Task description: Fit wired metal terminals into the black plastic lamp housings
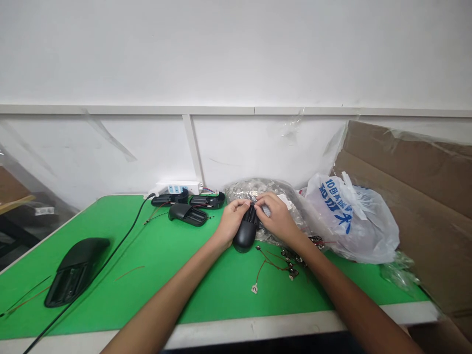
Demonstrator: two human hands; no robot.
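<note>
A black plastic battery housing (245, 237), rounded at the near end and with long slots at the far end, is between my hands at the middle of the table. My left hand (233, 220) grips its left side, thumb and fingers closed near the far end. From the right, my right hand (276, 214) pinches at the same far end; whatever is between those fingertips is too small to make out. Just right of the housing lie several small metal battery contacts with red wires (290, 265). Behind it rests a clear bag of small metal parts (265, 189).
Several similar black housings (188, 215) with wires sit at the back left, near a white power strip (179, 187). Another housing (75, 270) lies front left, a black cable (121, 241) crossing it. A white plastic bag (350, 221) and cardboard (413, 196) stand at right.
</note>
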